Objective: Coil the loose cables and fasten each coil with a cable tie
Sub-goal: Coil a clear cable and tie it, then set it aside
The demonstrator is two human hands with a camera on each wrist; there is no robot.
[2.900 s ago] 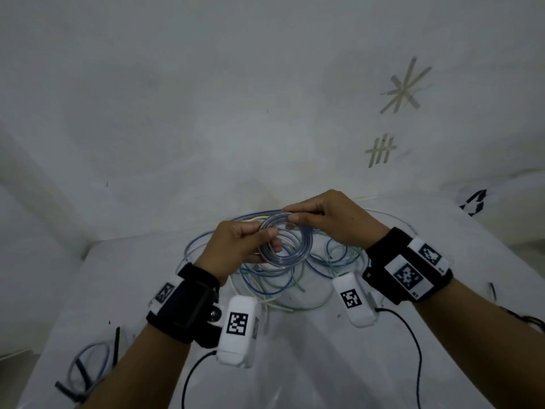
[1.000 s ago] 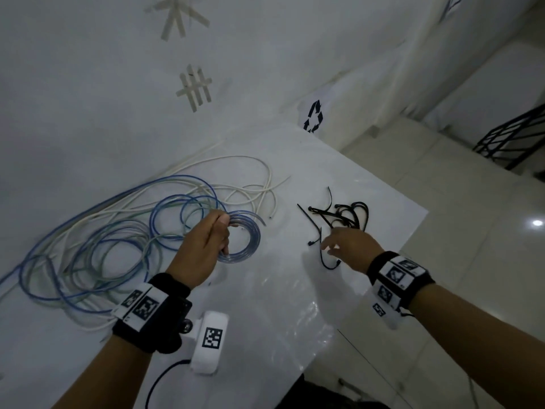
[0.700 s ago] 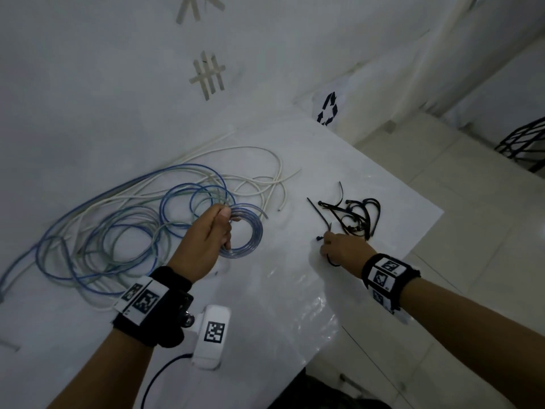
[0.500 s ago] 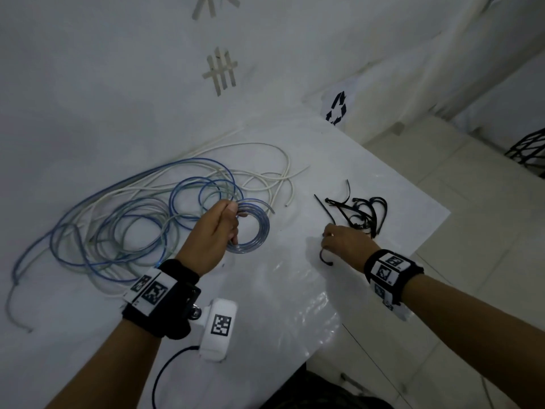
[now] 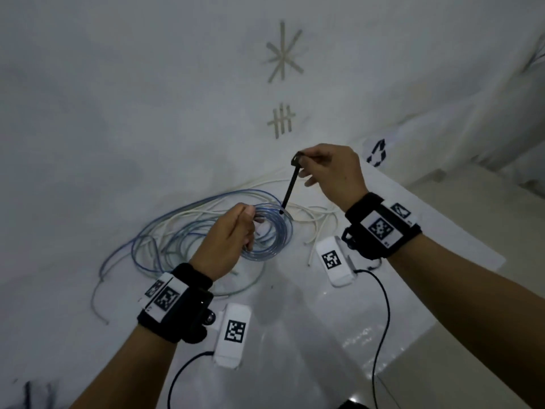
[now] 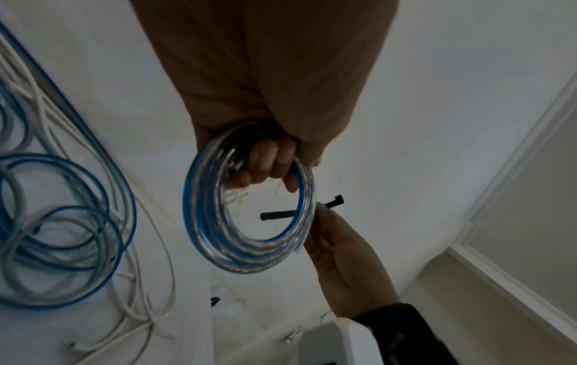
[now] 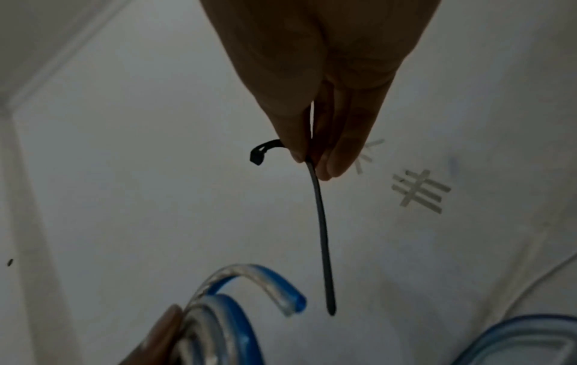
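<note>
the left hand (image 5: 227,240) holds the coil (image 5: 271,231) up over the surface (image 5: 295,335) while the right hand (image 5: 333,172) pinches the cable tie (image 5: 290,187), whose tip should slide through the ring, wrap round all loops, then go into its head.

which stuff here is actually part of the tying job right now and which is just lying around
In use: clear-blue coil gripped by left hand; black cable tie pinched by right hand.

Lying about: loose blue and white cables on the table; tape marks on the wall.
</note>
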